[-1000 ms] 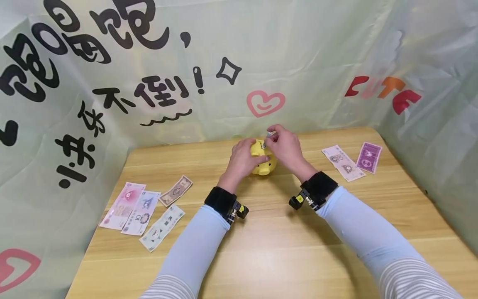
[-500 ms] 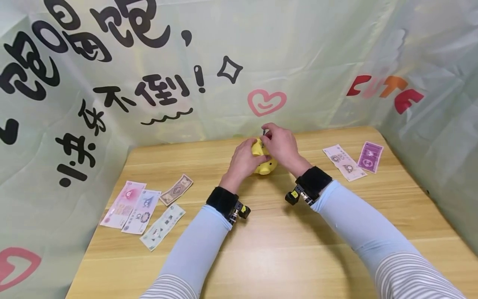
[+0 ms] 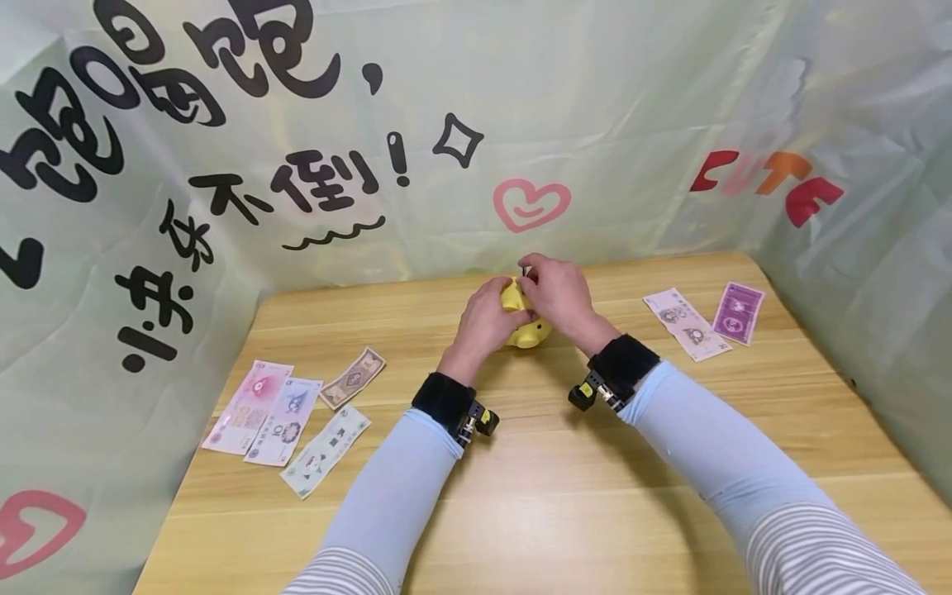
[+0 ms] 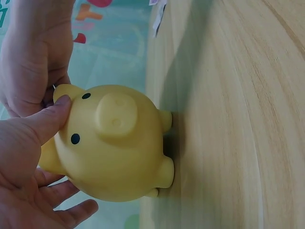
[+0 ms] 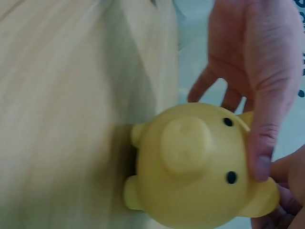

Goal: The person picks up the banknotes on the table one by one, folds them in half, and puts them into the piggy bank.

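Observation:
A yellow piggy bank stands on its feet near the back of the table. My left hand holds it from the side, with the thumb on its head beside an eye and the fingers around the far side. Over the top, my right hand pinches a small thin folded piece of paper, apparently a banknote. Only a short edge of that paper shows above the fingertips. The top of the bank under the right hand is hidden. In the right wrist view the piggy bank covers most of the right fingers.
Left on the wooden table lie a pink banknote, a bluish one, a brown one and a green one. At right are a pale banknote and a purple one. A printed curtain hangs behind.
My right hand has shifted slightly left over the piggy bank, rising a little and then lowering. Less of the folded paper shows above its fingers. The left hand keeps its hold.

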Tool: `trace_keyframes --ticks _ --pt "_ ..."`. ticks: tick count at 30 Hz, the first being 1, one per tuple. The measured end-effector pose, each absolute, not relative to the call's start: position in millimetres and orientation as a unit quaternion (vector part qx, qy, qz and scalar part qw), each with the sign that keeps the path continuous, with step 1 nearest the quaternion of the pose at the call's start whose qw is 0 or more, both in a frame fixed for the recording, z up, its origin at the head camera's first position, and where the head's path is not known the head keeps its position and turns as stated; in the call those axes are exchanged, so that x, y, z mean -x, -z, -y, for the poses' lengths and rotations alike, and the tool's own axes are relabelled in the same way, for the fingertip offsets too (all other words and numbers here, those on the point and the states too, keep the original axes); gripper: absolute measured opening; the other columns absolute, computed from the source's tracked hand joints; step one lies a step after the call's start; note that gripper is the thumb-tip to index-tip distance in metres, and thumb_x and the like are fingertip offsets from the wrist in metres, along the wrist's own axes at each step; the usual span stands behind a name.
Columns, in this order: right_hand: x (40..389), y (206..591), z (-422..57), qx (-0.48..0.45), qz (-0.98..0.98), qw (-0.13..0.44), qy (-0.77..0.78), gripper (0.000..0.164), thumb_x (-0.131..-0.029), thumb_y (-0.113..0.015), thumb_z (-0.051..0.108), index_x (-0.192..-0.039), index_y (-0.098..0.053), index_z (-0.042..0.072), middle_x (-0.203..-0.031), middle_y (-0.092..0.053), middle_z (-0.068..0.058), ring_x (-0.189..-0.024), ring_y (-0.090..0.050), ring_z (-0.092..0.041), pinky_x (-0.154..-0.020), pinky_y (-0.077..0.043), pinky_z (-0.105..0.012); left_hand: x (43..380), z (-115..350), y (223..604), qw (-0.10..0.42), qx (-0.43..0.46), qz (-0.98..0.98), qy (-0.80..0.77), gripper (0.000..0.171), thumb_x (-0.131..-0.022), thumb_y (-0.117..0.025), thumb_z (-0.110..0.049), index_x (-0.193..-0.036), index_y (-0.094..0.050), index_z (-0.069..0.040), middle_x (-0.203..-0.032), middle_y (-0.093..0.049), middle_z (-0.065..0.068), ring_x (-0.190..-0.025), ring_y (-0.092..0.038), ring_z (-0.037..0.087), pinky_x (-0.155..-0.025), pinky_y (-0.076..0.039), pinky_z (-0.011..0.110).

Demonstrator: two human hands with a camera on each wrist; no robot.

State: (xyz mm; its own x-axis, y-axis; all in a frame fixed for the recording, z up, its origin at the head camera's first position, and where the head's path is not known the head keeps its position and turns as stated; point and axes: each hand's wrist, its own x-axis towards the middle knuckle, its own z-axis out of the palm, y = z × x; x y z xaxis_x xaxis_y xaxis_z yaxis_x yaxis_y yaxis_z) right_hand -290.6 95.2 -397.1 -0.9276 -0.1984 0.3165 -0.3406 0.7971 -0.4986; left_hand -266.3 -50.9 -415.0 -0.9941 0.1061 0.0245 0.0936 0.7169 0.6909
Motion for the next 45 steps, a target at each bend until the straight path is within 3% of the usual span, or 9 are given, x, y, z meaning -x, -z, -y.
trace_keyframes --ticks 7,19,30,38,45 --pt "285 406 -94 -0.148 0.935 0.146 -0.287 0.021 -0.103 -0.067 0.018 -0.119 -0.067 0.004 -0.100 -0.076 -0.014 -0.085 -0.071 -0.031 -0.073 -0.058 -0.046 267 52 415 0.007 -0.056 -0.932 -0.359 0.079 -0.093 -0.081 -0.046 -0.155 -0.049 -0.010 -0.158 -0.053 0.009 -0.145 -0.051 0.031 -0.117 -0.047 0.046" --pt "279 417 -95 -0.154 0.926 0.194 -0.285 0.018 -0.102 -0.067 0.018 -0.099 -0.078 0.003 -0.097 -0.073 -0.013 -0.090 -0.067 -0.031 -0.077 -0.058 -0.048 266 52 415 0.011 -0.063 -0.929 -0.365 0.076 -0.095 -0.079 -0.042 -0.155 -0.048 -0.009 -0.159 -0.052 0.011 -0.144 -0.051 0.032 -0.116 -0.048 0.046" --pt "274 429 -101 -0.175 0.909 0.242 -0.289 0.021 -0.100 -0.066 0.014 -0.110 -0.077 0.000 -0.096 -0.072 -0.016 -0.090 -0.066 -0.033 -0.075 -0.058 -0.047 267 52 417 0.004 -0.068 -0.930 -0.362 0.072 -0.095 -0.078 -0.039 -0.154 -0.050 -0.008 -0.156 -0.054 0.012 -0.139 -0.055 0.031 -0.113 -0.050 0.045" --pt "271 431 -104 -0.199 0.898 0.258 -0.295 0.019 -0.100 -0.066 0.012 -0.101 -0.081 0.001 -0.095 -0.074 -0.015 -0.089 -0.066 -0.034 -0.075 -0.059 -0.047 266 51 416 0.006 -0.070 -0.930 -0.362 0.073 -0.096 -0.077 -0.040 -0.154 -0.049 -0.007 -0.155 -0.054 0.013 -0.138 -0.055 0.029 -0.114 -0.050 0.044" --pt "271 434 -105 -0.225 0.892 0.268 -0.285 0.021 -0.101 -0.063 0.009 -0.108 -0.080 -0.001 -0.098 -0.071 -0.018 -0.093 -0.064 -0.037 -0.080 -0.058 -0.048 267 51 415 0.006 -0.068 -0.931 -0.358 0.073 -0.096 -0.078 -0.040 -0.155 -0.049 -0.008 -0.156 -0.054 0.013 -0.140 -0.054 0.029 -0.116 -0.048 0.043"
